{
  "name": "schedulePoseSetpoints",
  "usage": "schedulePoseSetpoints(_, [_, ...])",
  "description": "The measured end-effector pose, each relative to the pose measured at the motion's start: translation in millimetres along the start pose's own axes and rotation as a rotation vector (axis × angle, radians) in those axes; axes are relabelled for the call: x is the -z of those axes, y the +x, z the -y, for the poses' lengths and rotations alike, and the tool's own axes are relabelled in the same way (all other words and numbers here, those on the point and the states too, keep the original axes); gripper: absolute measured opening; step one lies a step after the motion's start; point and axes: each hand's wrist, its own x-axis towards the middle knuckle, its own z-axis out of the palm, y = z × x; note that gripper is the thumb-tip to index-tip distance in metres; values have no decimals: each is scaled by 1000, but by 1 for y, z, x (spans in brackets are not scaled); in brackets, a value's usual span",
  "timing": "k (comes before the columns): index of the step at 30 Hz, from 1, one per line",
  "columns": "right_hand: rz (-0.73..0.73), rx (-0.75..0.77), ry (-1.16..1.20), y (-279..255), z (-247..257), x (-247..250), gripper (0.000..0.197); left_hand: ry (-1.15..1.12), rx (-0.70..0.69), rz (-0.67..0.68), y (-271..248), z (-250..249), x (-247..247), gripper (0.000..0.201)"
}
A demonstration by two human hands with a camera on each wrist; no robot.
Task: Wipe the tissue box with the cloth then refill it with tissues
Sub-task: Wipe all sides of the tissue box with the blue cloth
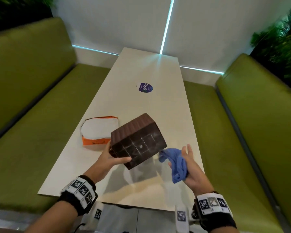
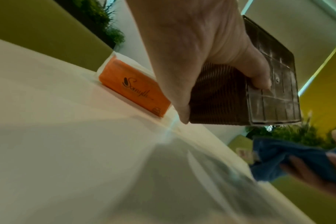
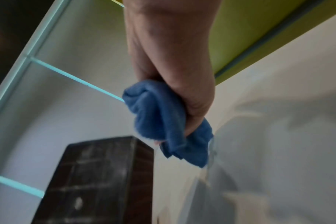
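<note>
- Gripping the tissue box [image 1: 138, 140] at its near-left corner, the left hand [image 1: 111, 157] has its thumb laid across the dusty gridded face and its fingers [image 2: 182, 109] curled along the ribbed side; the box is lifted off the counter [image 1: 141, 73] and tilted, gridded face toward the person.
- Right hand [image 1: 190, 167] holds the blue cloth [image 1: 176, 165], bunched in the palm. The thumb presses it in the right wrist view, while the fingers [image 1: 189, 151] stand half-extended in the head view. The cloth's free end lies just beside the box's lower right edge; whether it touches I cannot tell.
- Step in hand, as judged: wiping. The gridded face shows pale smears, so flatten the cloth into a pad, sweep along the grooves, and brace the box firmly against the push.
- Orange tissue pack [image 1: 99, 132], torn open with white sheets showing, rests on the counter just behind the left hand.
- Pale counter bears a round purple sticker [image 1: 145, 87]; green bench seats [image 1: 32, 81] flank it, plants in the corners.
</note>
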Motion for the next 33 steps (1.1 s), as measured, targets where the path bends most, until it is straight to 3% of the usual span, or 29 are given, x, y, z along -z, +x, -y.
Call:
schedulePoseSetpoints(5, [273, -20, -180, 0, -16, -33, 92, -48, -36, 100, -9, -25, -26, 67])
schedulePoseSetpoints(7, [346, -10, -190, -3, -14, -48, 78, -48, -21, 139, -9, -28, -34, 68])
schedulePoseSetpoints(10, [352, 29, -223, 0, -5, -56, 40, -46, 21, 167, -8, -33, -36, 88])
schedulePoseSetpoints(14, [329, 87, -394, 8, 12, -47, 55, -77, 112, 146, -4, -51, -17, 154])
schedulePoseSetpoints(16, [378, 97, -516, 7, 22, -44, 66, 13, 107, 163, -1, -65, -11, 154])
schedulePoseSetpoints(19, [447, 90, -695, 5, 28, -48, 64, 153, 74, 275, 6, -78, -19, 130])
schedulePoseSetpoints(22, [381, 104, -684, 6, 34, -51, 59, 217, 34, 222, 10, -80, -29, 104])
schedulePoseSetpoints(24, [224, 152, -617, 2, 45, -55, 68, 193, 9, 123, 12, -74, -30, 101])
schedulePoseSetpoints(26, [-33, 286, -651, -6, 58, -63, 70, 201, -5, 56, 13, -65, -32, 101])
schedulePoseSetpoints(28, [-208, 520, -700, -15, 66, -74, 66, 227, -5, 27, 14, -59, -36, 101])
schedulePoseSetpoints(30, [-241, 738, -771, -19, 67, -89, 63, 291, -27, -2, 15, -55, -45, 100])
schedulePoseSetpoints(33, [-156, 777, -1125, -11, 55, -117, 47, 366, -100, -61, 15, -55, -62, 98])
